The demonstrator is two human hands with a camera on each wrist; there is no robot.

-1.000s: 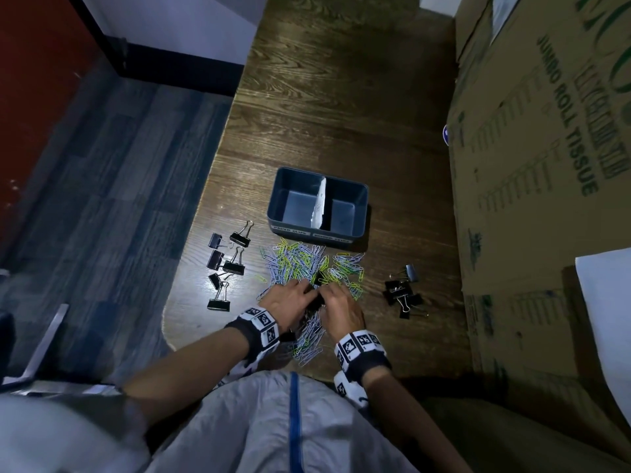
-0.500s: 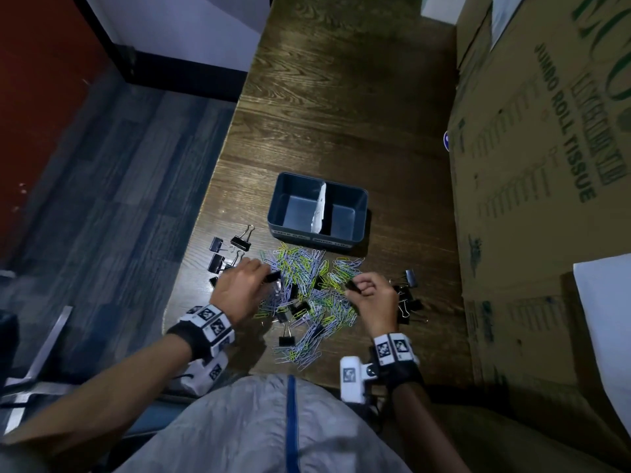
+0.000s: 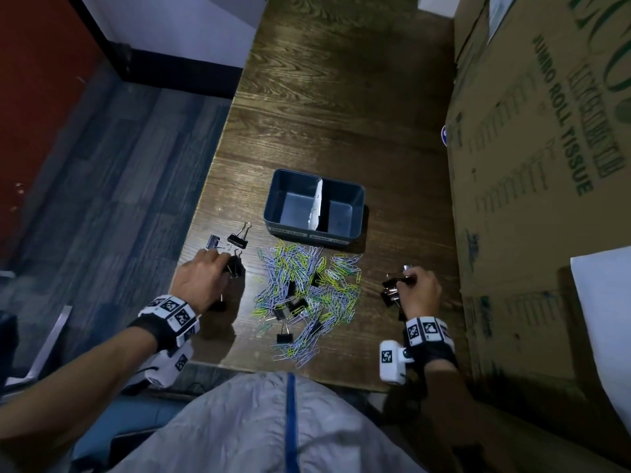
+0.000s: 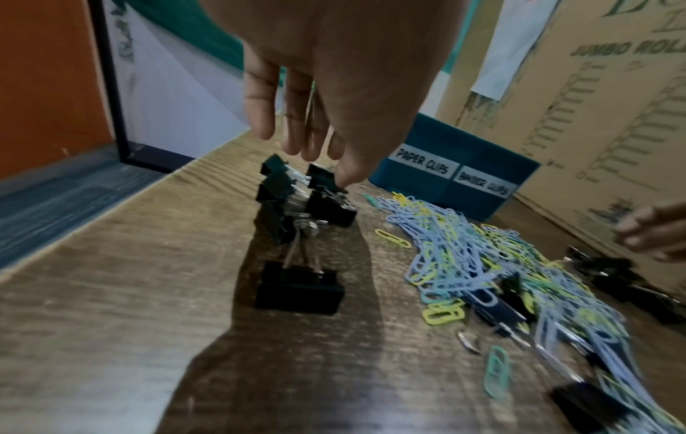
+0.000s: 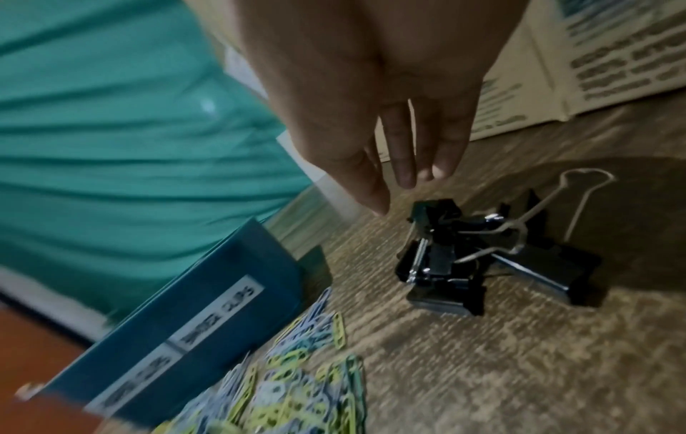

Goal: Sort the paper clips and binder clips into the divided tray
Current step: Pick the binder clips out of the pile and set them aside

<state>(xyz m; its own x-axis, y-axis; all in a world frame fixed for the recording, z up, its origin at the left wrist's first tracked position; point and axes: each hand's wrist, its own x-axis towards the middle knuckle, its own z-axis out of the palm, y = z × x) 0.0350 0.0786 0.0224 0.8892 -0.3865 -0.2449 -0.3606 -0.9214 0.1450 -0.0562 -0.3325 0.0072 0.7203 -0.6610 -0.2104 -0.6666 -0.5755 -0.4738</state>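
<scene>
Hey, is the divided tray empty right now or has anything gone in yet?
Empty. In the head view both compartments of the divided tray show bare floor; the paper clips and binder clips lie on the table.

Dark wood-grain desk (image 3: 341,107): semi-glossy, ridged grain. Blue plastic divided tray (image 3: 355,213): smooth, matt. Black metal binder clips (image 5: 464,264): glossy bodies, bright wire handles. Pastel coated paper clips (image 3: 307,288): smooth. Brown cardboard box (image 3: 532,165): matt, printed.

tray labels (image 5: 178,331) blurred — unreadable
</scene>
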